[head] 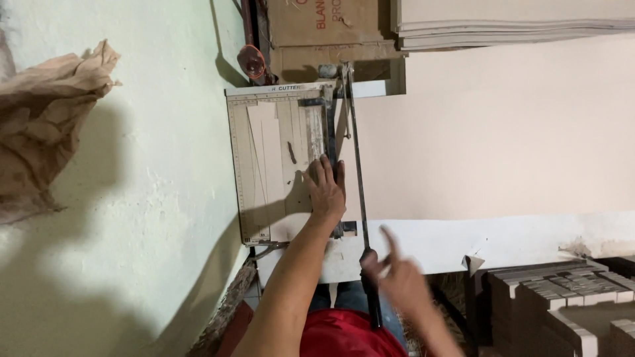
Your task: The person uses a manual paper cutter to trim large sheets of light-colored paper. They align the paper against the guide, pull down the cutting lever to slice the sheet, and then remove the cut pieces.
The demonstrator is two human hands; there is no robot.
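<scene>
In the head view, a guillotine paper cutter (pixel 281 162) lies on a white table (pixel 503 241), close to the table's far edge by the pale green wall (pixel 165 198). The left hand (pixel 325 188) rests flat and open, fingers spread, on the cutter's board near its cutting edge, pressing on a pale sheet of card (pixel 268 142) that lies across the ruled board. The cutter's long blade arm (pixel 356 152) runs along the right side of the board, and its dark handle (pixel 370 284) reaches toward the near edge of the table. The right hand (pixel 397 274) is at that handle, blurred by motion; the thumb and lower fingers seem wrapped about the handle while the index finger sticks out loose, though the grip cannot be told exactly. A crumpled brown paper bag (pixel 46 125) hangs against the wall, well apart from the cutter. Beyond the cutter's far end stand a brown cardboard box (pixel 324 26) and a stack of flat pale boards (pixel 516 26). Near the table's near right corner sit stacks of small folded cardboard pieces (pixel 562 297). The person's red clothing (pixel 344 334) shows at the bottom, between the two forearms.
</scene>
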